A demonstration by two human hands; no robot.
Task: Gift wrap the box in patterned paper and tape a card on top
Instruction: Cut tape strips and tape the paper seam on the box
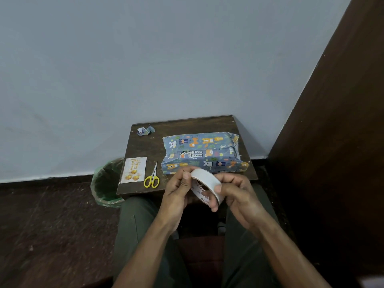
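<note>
Light, stiff tape roll (206, 185) gripped at its rim by both hands, left (178, 189) and right (236, 193), at desk's (145, 146) near edge; wrapped box (202, 154) beyond, paper crease-prone.

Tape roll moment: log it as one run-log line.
stage: taping | left hand: picking at tape roll | right hand: holding roll | wrapped box: on table | card: unattached, beside scissors
</note>
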